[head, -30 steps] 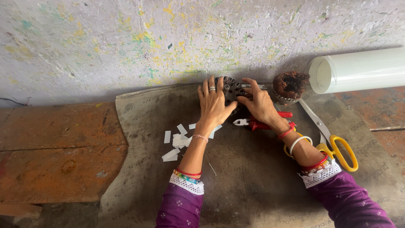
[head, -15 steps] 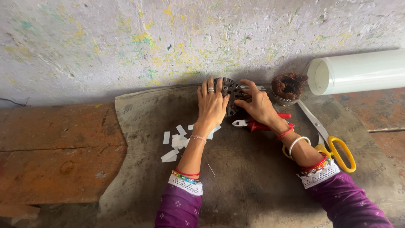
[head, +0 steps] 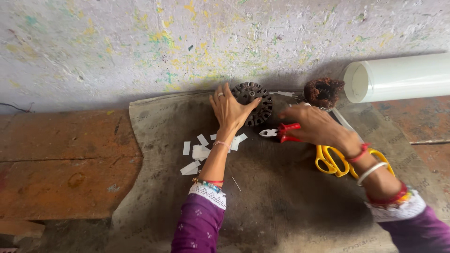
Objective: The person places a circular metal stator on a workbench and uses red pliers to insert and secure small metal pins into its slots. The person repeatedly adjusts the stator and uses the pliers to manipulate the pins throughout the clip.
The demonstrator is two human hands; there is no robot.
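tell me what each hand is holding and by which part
The right hand grips red-handled pliers by the handles, with the nose pointing left. The left hand lies flat on the round slotted metal core, pressing rather than gripping it.

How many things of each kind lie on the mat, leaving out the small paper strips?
Slotted metal core: 1
Red-handled pliers: 1
Yellow-handled scissors: 1
Brown wire bundle: 1
Total: 4

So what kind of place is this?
Probably a small repair workshop, with work done low against a paint-flecked wall. The left hand rests on a slotted metal motor core, the right hand is over red pliers, and a copper wire coil sits nearby.
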